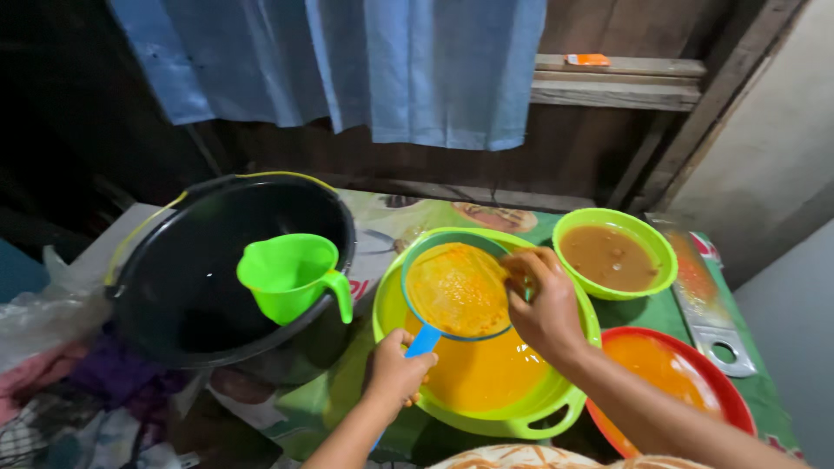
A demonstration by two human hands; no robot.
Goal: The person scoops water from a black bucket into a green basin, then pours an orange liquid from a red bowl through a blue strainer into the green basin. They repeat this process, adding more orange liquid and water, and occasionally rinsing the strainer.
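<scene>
— What does the person wear on the arms?

— Nothing that shows. Both forearms are bare from wrist to where they leave the view, with no sleeves over them.

— And the hands?

— The left hand (398, 372) and the right hand (543, 304) are bare too: no gloves, no rings, no watch or band at either wrist.

— Any clothing at all?

— Only a strip at the bottom edge, a garment (530, 458) of pale cloth with an orange-brown pattern. Too little shows to tell its kind.
</scene>
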